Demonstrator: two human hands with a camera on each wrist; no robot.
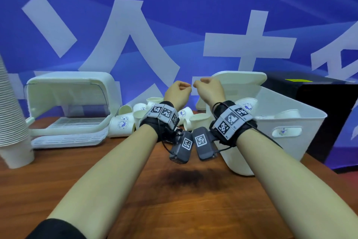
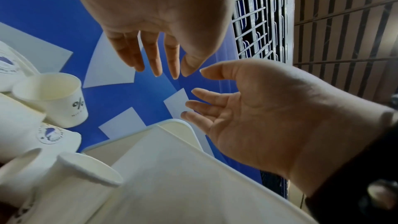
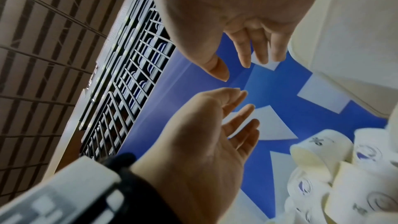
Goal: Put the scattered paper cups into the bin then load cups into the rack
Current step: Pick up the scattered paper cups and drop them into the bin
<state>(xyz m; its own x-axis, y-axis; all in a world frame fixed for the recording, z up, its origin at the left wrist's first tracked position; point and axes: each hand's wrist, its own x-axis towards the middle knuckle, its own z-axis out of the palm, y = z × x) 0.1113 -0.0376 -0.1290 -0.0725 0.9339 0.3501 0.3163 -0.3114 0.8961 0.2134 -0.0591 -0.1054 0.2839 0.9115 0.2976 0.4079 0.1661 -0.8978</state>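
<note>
Both hands hover side by side above a pile of several white paper cups (image 1: 124, 122) lying on the wooden table (image 1: 135, 190). My left hand (image 1: 179, 91) and right hand (image 1: 208, 89) have loosely curled fingers and hold nothing. In the left wrist view the left hand (image 2: 159, 54) and right hand (image 2: 247, 117) almost meet at the fingertips, with cups (image 2: 53, 94) below. The right wrist view shows the right hand (image 3: 247, 40), the left hand (image 3: 204, 142) and cups (image 3: 323, 168). The white bin (image 1: 251, 142) at the right holds a few cups (image 1: 286, 114). A white cup rack (image 1: 71, 91) stands at the left with its cover up.
A tall stack of nested cups (image 1: 11, 113) stands at the far left edge. The bin's lid (image 1: 240, 78) leans behind the bin. A black box (image 1: 319, 113) sits to the right of the bin. A blue banner forms the backdrop.
</note>
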